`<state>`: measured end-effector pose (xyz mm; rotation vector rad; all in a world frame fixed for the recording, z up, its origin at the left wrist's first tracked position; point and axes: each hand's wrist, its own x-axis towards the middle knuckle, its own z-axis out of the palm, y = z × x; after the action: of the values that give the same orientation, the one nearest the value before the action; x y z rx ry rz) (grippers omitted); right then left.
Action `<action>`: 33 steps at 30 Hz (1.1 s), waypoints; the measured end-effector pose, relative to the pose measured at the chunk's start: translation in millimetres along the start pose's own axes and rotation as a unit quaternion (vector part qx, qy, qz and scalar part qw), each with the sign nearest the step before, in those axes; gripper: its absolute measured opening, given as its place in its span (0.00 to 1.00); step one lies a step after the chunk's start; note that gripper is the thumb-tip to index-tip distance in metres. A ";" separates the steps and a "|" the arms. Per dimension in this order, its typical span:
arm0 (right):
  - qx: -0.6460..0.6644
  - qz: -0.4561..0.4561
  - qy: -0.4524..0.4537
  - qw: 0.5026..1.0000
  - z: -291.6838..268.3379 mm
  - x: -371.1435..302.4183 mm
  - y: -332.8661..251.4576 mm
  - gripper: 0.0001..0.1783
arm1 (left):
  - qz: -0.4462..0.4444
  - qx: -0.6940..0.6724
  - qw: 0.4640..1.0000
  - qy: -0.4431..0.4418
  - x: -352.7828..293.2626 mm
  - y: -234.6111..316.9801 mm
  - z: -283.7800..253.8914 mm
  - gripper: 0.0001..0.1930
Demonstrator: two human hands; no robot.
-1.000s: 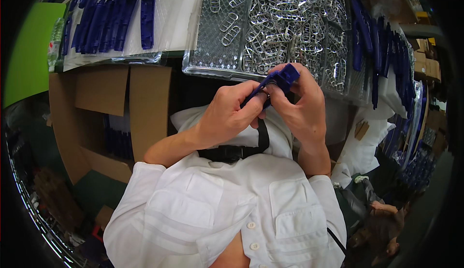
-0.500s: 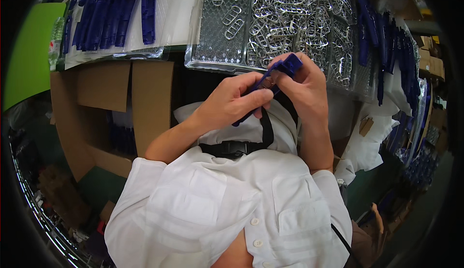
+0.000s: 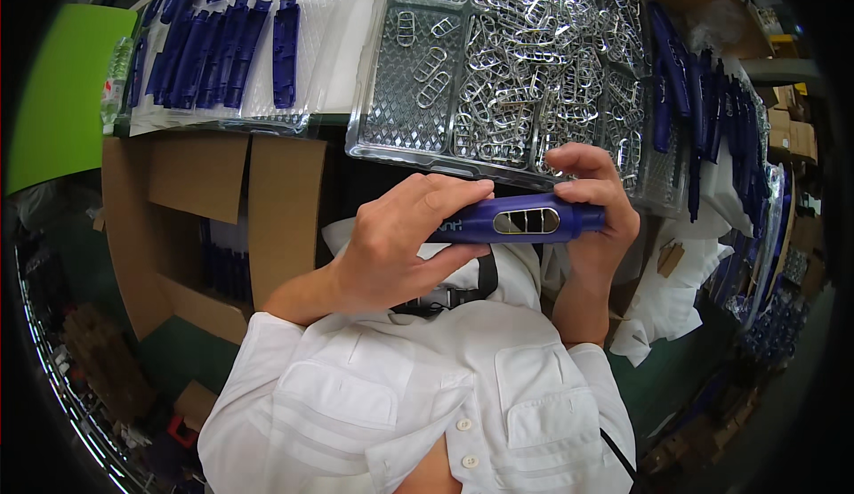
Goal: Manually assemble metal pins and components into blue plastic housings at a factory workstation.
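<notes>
A long dark-blue plastic housing (image 3: 480, 218) lies level between my hands, its outer face up. Set in its oval opening is a metal frame (image 3: 527, 221) with crossbars. My left hand (image 3: 400, 231) grips the housing's left end, thumb along the near edge and fingers over the far edge. Round the narrower right end my right hand (image 3: 600, 209) is closed, its index finger lifted and bent. Just beyond them, a clear compartmented tray (image 3: 378, 93) holds many loose metal frames (image 3: 534, 76) like the one in the housing.
Several blue housing shells (image 3: 285, 53) lie in clear trays at the far left, and more blue shells (image 3: 712, 107) hang over the right side. An open cardboard box (image 3: 285, 218) with blue parts inside stands below the table's left. A green panel (image 3: 67, 93) is at far left.
The housing has turned from steeply tilted, inner side showing, to level with its outer face up. Both hands have shifted their grip, the right moving slightly right and nearer me.
</notes>
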<state>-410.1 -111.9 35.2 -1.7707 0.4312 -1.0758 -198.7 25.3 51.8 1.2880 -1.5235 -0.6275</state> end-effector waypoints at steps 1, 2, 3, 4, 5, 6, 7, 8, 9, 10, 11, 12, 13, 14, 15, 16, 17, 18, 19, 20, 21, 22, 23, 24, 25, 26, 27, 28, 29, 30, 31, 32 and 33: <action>0.001 0.000 0.001 1.000 -0.4 0.3 1.9 0.19 | -0.001 0.004 1.000 0.001 0.9 -0.1 1.2 0.35; 0.007 0.005 0.002 1.000 -0.9 0.6 3.8 0.19 | -0.002 0.009 1.000 0.002 1.7 -0.3 1.8 0.35; 0.013 0.009 0.004 1.000 -1.1 1.4 5.8 0.19 | -0.003 0.010 1.000 0.001 2.5 -0.2 1.5 0.35; 0.012 0.011 0.006 1.000 -1.7 1.4 7.1 0.19 | -0.003 0.019 1.000 0.000 3.1 0.5 2.0 0.35; 0.017 0.023 0.006 1.000 -1.9 2.5 8.9 0.18 | -0.002 0.029 1.000 -0.002 4.1 0.7 2.2 0.34; 0.022 0.035 0.006 0.999 -1.9 3.9 10.6 0.18 | -0.002 0.028 1.000 -0.005 5.3 0.0 2.1 0.34; 0.023 0.035 0.007 0.999 -2.3 5.0 11.6 0.18 | 0.001 0.039 0.999 0.000 5.1 0.1 3.1 0.34; 0.014 0.043 0.003 0.999 -2.7 7.3 11.9 0.18 | 0.004 0.050 0.999 0.004 5.9 0.2 3.1 0.34; 0.004 0.050 -0.002 0.999 -2.9 9.7 12.6 0.19 | 0.006 0.053 0.999 0.003 7.8 0.7 2.3 0.34; 0.007 0.046 0.000 0.999 -3.1 10.2 12.9 0.19 | 0.007 0.061 0.998 0.003 9.4 1.6 1.1 0.34; -0.017 0.058 0.021 0.998 -3.4 10.1 12.8 0.18 | 0.009 0.070 0.997 0.002 11.7 2.8 -0.6 0.34; -0.040 0.067 0.042 0.996 -4.0 9.6 12.4 0.18 | 0.013 0.078 0.997 0.002 13.0 2.2 -1.7 0.34; -0.034 0.055 0.046 0.997 -5.7 6.6 12.1 0.18 | 0.021 0.084 0.996 0.014 16.4 -1.9 -5.8 0.33; -0.043 0.088 0.068 0.993 -10.3 0.9 12.2 0.18 | 0.035 0.092 0.995 0.030 24.4 -6.3 -13.8 0.31; -0.051 0.120 0.094 0.987 -16.1 -1.9 13.7 0.17 | 0.053 0.108 0.992 0.034 41.0 -10.5 -25.9 0.31; -0.026 0.138 0.110 0.984 -21.7 -5.2 14.6 0.15 | 0.038 0.114 0.992 0.038 61.0 -15.6 -40.0 0.30; 0.000 0.159 0.124 0.979 -26.8 -9.5 15.2 0.13 | 0.019 0.118 0.992 0.042 80.3 -19.6 -52.6 0.28; 0.006 0.145 0.125 0.981 -31.2 -12.2 15.3 0.13 | -0.056 0.110 0.992 0.038 103.1 -22.2 -65.0 0.27; -0.007 0.166 0.143 0.976 -35.4 -16.6 13.8 0.12 | -0.130 0.095 0.987 0.027 133.9 -29.0 -77.6 0.25; -0.017 0.189 0.158 0.969 -39.2 -18.3 12.8 0.11 | -0.120 0.118 0.985 0.029 165.3 -47.5 -90.1 0.24; -0.014 0.182 0.160 0.970 -42.8 -18.5 12.6 0.11 | -0.110 0.140 0.983 0.031 198.6 -75.6 -102.9 0.24; -0.021 0.180 0.156 0.971 -46.2 -18.7 12.0 0.10 | -0.017 0.203 0.977 0.062 233.6 -109.4 -115.1 0.25; -0.030 0.180 0.154 0.971 -48.9 -19.8 11.4 0.09 | -0.002 0.236 0.969 0.076 270.6 -128.3 -126.0 0.25; -0.049 0.174 0.152 0.972 -51.2 -18.3 10.1 0.09 | -0.024 0.229 0.971 0.069 304.5 -155.8 -145.0 0.29; -0.052 0.176 0.149 0.972 -53.0 -15.1 11.0 0.09 | -0.003 0.201 0.975 0.097 329.5 -188.5 -165.7 0.31; -0.056 0.185 0.154 0.969 -55.0 -11.9 12.8 0.09 | -0.021 0.252 0.959 0.131 346.4 -206.7 -189.3 0.32; -0.066 0.200 0.165 0.963 -58.2 -11.0 13.3 0.09 | 0.014 0.277 0.947 0.161 355.3 -202.6 -194.9 0.27; -0.087 0.202 0.196 0.956 -61.2 -12.4 13.6 0.10 | 0.025 0.242 0.947 0.210 353.3 -159.1 -164.0 0.23; -0.098 0.211 0.206 0.951 -66.6 -11.6 14.1 0.10 | 0.004 0.121 0.963 0.239 344.0 -134.3 -154.5 0.22; -0.147 0.205 0.208 0.945 -71.0 -9.8 15.0 0.10 | 0.021 0.079 0.967 0.243 322.6 -126.1 -168.9 0.28; -0.195 0.197 0.206 0.938 -74.6 -7.1 17.3 0.10 | 0.114 0.059 0.953 0.275 299.3 -131.6 -177.2 0.20; -0.272 0.185 0.210 0.921 -79.0 -4.6 19.2 0.10 | 0.082 0.045 0.937 0.336 269.0 -117.3 -168.9 0.19; -0.280 0.191 0.212 0.917 -82.1 -2.2 21.3 0.10 | 0.106 0.030 0.922 0.372 234.1 -99.8 -163.8 0.18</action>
<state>-474.9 -165.9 25.9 -1.8068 1.4123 -1.1124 7.7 -188.7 108.4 1.1896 -1.0184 0.0680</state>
